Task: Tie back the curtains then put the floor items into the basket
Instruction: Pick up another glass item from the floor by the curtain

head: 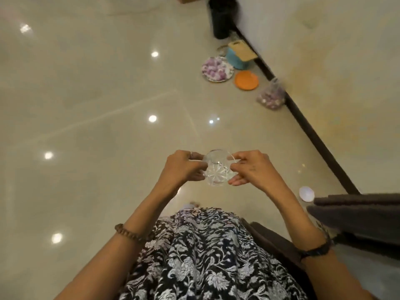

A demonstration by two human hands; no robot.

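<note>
I hold a clear cut-glass tumbler (217, 171) in front of me over the glossy floor. My left hand (180, 167) grips its left side with curled fingers. My right hand (252, 167) pinches its right rim, lower fingers stretched under it. Floor items lie along the wall ahead: a plate of purple and white petals (217, 68), an orange plate (246, 80), a blue cylinder (236, 58) with a cardboard tag (242, 49), and a clear bag of petals (271, 97). No curtain or basket shows.
A black cylindrical bin (221, 17) stands by the wall at the top. A dark skirting board (303, 118) runs diagonally. A small white round light (306, 193) lies near dark upholstered furniture (357, 217) at my right.
</note>
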